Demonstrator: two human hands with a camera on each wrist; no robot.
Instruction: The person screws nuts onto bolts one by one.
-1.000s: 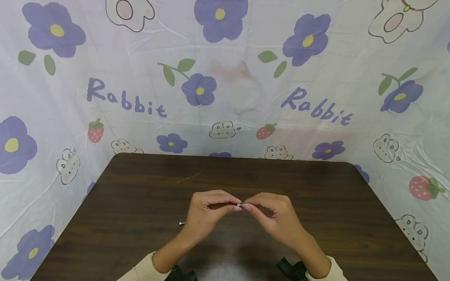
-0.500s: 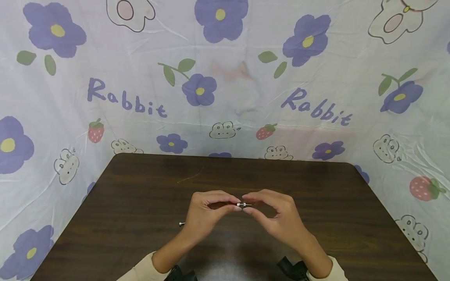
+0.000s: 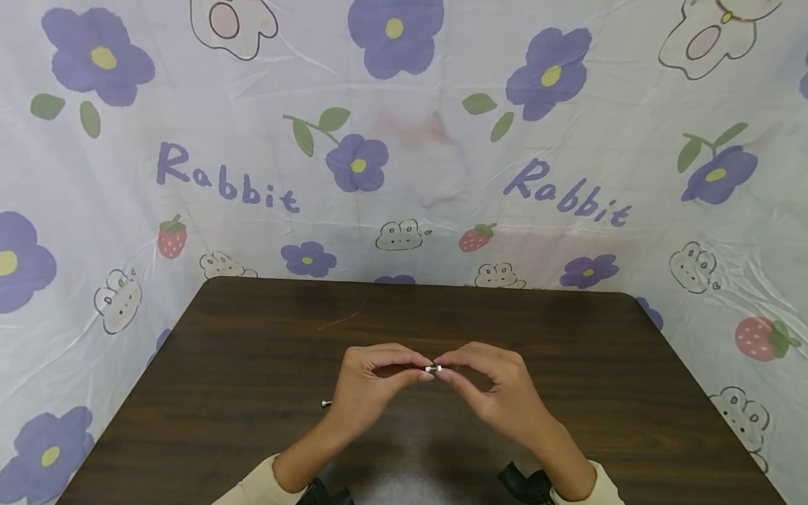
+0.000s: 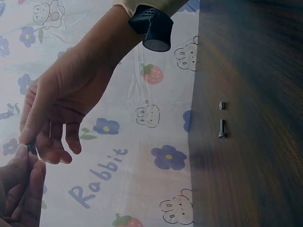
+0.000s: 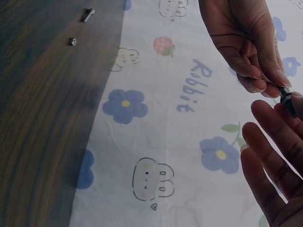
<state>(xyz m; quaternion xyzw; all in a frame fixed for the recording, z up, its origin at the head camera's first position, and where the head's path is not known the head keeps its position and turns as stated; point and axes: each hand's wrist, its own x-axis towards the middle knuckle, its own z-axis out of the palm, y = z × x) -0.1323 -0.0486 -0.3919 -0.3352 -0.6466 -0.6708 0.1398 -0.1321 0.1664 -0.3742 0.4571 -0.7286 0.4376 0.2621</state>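
Observation:
In the middle of the head view a small metal bolt (image 3: pixel 430 369) lies level between both hands, with a nut (image 3: pixel 438 368) on its shank. My left hand (image 3: pixel 372 382) pinches the head end of the bolt between thumb and fingertips. My right hand (image 3: pixel 501 382) has thumb and index fingertip at the nut, pinching it from the other side. In the right wrist view the dark nut (image 5: pixel 286 98) shows between the two hands, and the other right fingers (image 5: pixel 265 161) spread loosely. Fingertips mostly hide the bolt in the left wrist view.
On the dark wooden table (image 3: pixel 252 330) lies a second bolt (image 4: pixel 222 128), with a loose nut (image 4: pixel 222 105) close to it. In the head view the left hand partly hides this spot. A patterned cloth (image 3: pixel 404 196) hangs around the table's back and sides.
Half a second ago the right fingertips stood apart and more of the shank showed; now they have closed in on the nut again. The left hand has kept its place.

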